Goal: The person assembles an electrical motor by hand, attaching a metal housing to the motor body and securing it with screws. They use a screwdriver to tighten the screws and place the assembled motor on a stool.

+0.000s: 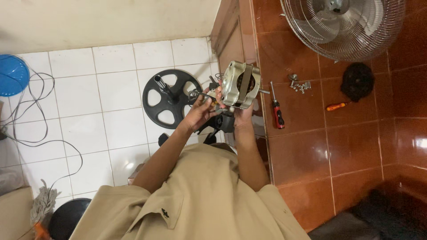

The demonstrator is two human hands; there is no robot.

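Note:
A silver fan motor (240, 84) with a short shaft is held up above the floor. My right hand (242, 116) grips it from below. At the motor's left side, my left hand (201, 110) pinches the dark wires and a small part. A black plastic housing (223, 122) sits just under both hands, partly hidden by them.
A round black fan base with a metal pole (170, 97) lies on the white tiles. On the red tiles are a red-handled screwdriver (277, 110), several loose screws (300, 85), an orange screwdriver (336, 106), a black round part (357, 81) and a wire fan guard (344, 26). A cable (40, 133) loops at left near a blue disc (12, 74).

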